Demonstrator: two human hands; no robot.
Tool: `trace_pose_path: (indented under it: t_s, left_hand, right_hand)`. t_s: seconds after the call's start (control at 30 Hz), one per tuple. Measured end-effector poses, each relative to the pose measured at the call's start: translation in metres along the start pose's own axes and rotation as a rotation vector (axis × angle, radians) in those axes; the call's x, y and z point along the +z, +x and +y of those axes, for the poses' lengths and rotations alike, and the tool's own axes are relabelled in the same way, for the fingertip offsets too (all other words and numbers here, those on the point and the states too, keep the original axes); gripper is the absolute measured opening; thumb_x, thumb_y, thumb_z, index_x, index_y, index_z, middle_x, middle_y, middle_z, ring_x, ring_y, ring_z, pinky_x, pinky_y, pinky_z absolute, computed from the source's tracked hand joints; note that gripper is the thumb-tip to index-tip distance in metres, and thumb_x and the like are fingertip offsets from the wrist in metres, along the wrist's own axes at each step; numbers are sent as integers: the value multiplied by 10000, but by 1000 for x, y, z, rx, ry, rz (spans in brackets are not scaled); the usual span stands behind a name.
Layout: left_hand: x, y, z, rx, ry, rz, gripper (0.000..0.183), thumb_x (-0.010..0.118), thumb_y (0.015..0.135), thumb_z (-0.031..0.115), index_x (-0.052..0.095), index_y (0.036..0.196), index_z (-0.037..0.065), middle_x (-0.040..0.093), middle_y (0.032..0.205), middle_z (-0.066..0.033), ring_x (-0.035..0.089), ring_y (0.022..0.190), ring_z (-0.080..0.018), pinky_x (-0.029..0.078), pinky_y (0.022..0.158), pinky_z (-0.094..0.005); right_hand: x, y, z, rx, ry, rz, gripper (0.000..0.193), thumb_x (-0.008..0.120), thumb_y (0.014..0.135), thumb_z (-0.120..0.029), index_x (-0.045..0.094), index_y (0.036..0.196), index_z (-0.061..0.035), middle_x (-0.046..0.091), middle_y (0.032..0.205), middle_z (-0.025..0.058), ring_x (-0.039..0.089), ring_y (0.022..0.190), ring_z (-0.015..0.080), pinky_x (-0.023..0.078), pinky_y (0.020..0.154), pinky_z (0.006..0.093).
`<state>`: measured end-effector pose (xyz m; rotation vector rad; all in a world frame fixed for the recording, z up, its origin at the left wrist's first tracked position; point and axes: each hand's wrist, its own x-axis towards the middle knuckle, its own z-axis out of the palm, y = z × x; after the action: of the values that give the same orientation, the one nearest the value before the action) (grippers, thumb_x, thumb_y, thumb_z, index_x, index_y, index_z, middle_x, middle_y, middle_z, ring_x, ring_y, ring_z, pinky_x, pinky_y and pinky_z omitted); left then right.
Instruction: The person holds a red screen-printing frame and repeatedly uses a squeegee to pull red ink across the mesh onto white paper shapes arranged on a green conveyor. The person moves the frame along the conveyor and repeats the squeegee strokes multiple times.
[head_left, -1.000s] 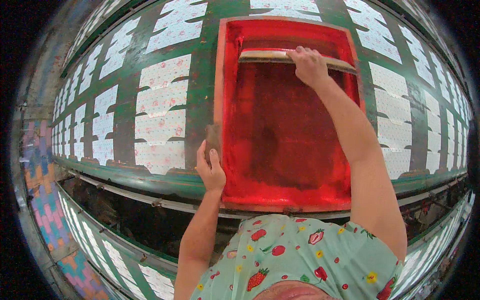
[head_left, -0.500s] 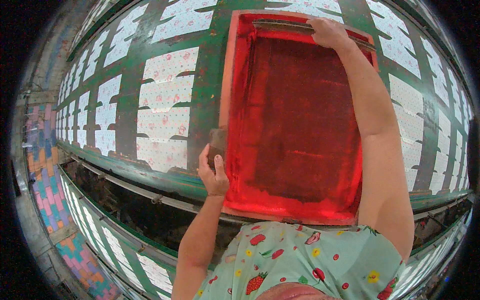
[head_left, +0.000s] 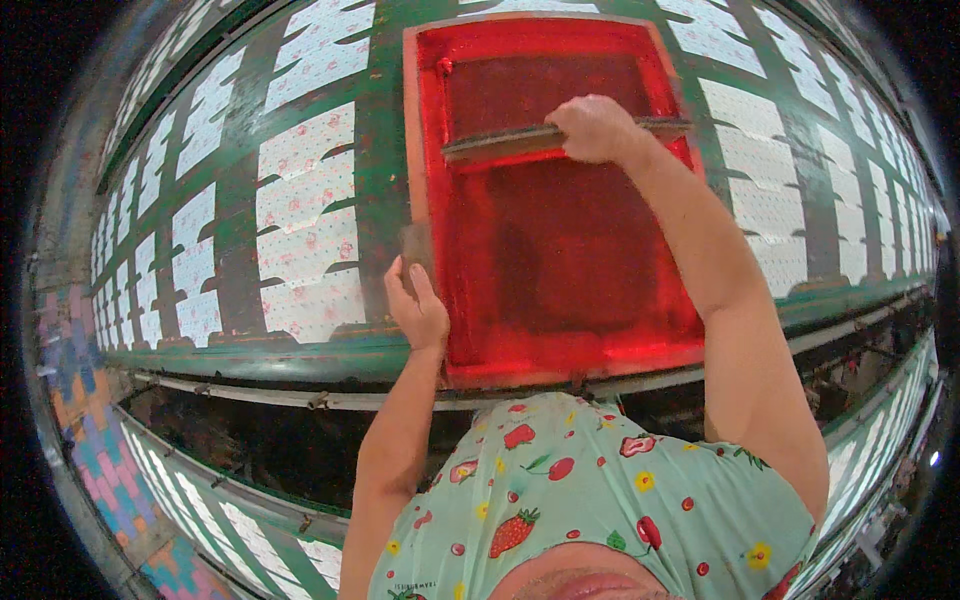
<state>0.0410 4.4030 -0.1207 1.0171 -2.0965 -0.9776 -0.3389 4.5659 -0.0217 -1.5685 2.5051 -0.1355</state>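
Note:
A silk-screen printing frame (head_left: 417, 160), its wooden rim stained red, lies on the long green table in front of me. Inside it, wet red ink (head_left: 575, 348) coats the mesh, brightest along the borders. My right hand (head_left: 597, 130) is closed over the top of a long squeegee (head_left: 500, 146), which spans the frame crosswise in its far half, slightly tilted. At the frame's left side, my left hand (head_left: 418, 310) has its thumb and fingers around a small brown block (head_left: 415, 243) next to the rim. The squeegee's lower edge is hidden.
Rows of white cut sheets with small floral prints (head_left: 308, 220) lie on the green table (head_left: 385, 180) to both sides of the frame. A metal rail (head_left: 330, 402) runs along the table's near edge. Patterned coloured floor tiles (head_left: 80, 440) show at the far left.
My right hand has drawn the squeegee from the frame's far end toward me, over the mesh. My left hand stays at the block. The whole view has shifted slightly.

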Motion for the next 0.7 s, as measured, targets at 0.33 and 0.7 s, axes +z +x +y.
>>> trace_pose_path:
  t_s: [0.33, 0.7]
  left_hand:
    - [-1, 0, -12, -17, -195, -29, 522, 600, 1161, 325, 606, 1490, -81, 668, 1474, -280, 644, 1364, -413, 480, 1187, -469]
    - [-5, -3, -5, 3, -133, -23, 650, 802, 1034, 367, 624, 1488, -63, 695, 1443, -266, 668, 1340, -410, 512, 1158, -482]
  right_hand:
    - [43, -179, -131, 76, 68, -71, 242, 713, 835, -119, 814, 1054, -126, 815, 1060, 144, 794, 1041, 380, 643, 903, 542]
    - [87, -297, -218, 47, 84, 178, 368, 845, 844, -281, 763, 1163, -119, 737, 1172, 105, 700, 1136, 347, 567, 999, 493]
